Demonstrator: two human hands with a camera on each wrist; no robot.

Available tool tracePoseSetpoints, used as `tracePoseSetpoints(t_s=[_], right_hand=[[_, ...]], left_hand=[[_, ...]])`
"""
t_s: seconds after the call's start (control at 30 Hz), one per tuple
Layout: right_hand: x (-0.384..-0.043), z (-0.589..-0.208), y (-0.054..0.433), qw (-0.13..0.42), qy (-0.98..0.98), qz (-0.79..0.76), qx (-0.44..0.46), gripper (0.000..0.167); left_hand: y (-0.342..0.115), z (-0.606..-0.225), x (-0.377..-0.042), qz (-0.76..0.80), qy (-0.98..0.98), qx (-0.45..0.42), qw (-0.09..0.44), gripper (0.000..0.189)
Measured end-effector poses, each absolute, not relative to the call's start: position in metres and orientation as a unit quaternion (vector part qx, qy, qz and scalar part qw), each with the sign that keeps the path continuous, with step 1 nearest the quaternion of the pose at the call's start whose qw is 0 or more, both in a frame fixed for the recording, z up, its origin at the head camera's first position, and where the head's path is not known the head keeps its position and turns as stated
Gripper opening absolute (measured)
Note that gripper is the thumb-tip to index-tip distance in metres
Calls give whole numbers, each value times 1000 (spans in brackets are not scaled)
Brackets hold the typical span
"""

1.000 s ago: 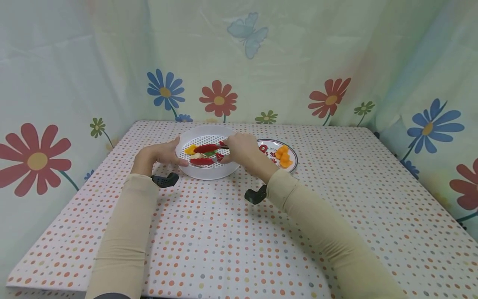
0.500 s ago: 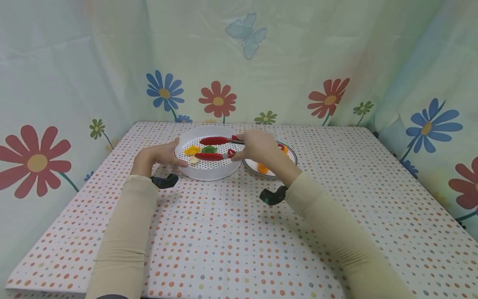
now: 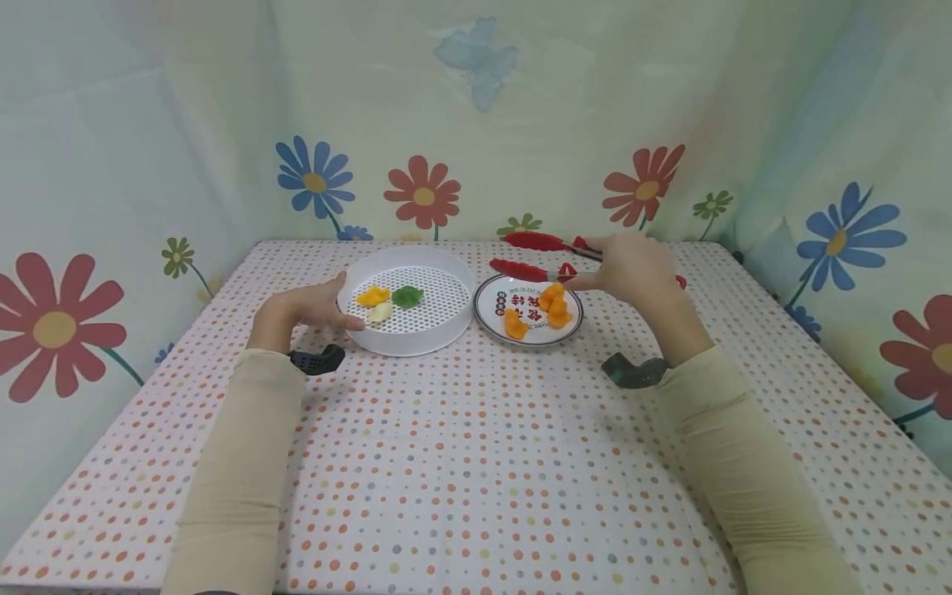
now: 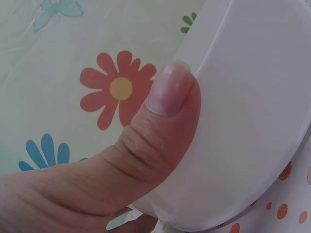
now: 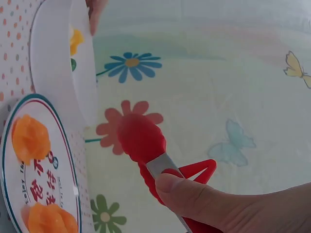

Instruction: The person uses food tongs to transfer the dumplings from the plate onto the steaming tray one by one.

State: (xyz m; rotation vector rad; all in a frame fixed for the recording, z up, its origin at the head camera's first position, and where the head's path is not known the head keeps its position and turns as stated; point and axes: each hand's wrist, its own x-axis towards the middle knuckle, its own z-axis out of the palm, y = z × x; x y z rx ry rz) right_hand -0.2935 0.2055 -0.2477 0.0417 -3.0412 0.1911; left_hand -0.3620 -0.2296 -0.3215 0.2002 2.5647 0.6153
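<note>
My left hand (image 3: 308, 306) holds the left side of a white round steamer basket (image 3: 435, 335) with a perforated floor. In the left wrist view its thumb (image 4: 170, 116) presses on the outer wall. A yellow (image 3: 373, 296), a green (image 3: 406, 297) and a cream (image 3: 380, 311) dumpling-like piece lie inside. My right hand (image 3: 632, 264) grips red-tipped tongs (image 3: 535, 241), spread apart above the plate, with nothing between the tips. The patterned plate (image 3: 487, 318) right of the basket bears several orange dumpling-like pieces (image 3: 515, 323). In the right wrist view the tongs (image 5: 141, 138) hang in front of the curtain.
A dotted cloth (image 3: 446, 463) covers the table. A curtain (image 3: 580, 99) printed with flowers and a butterfly surrounds it at the back and sides. Basket and plate stand close together towards the back edge.
My right hand has lifted the tongs out of the basket and carried them right, over the plate, leaving the cream piece behind in the basket. The left hand has stayed at the basket.
</note>
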Motion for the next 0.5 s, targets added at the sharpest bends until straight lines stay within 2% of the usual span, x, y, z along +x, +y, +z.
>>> tracePoseSetpoints(t_s=[0.1, 0.3, 0.5], right_hand=[[-294, -242, 218, 39, -997, 68, 1, 93], [-285, -234, 243, -12, -998, 65, -13, 94], [-270, -230, 255, -44, -999, 27, -8, 76]], left_hand=[[-232, -322, -360, 228, 939, 74, 245, 125], [-232, -322, -362, 237, 937, 80, 245, 131], [-232, -323, -364, 234, 937, 84, 245, 133]])
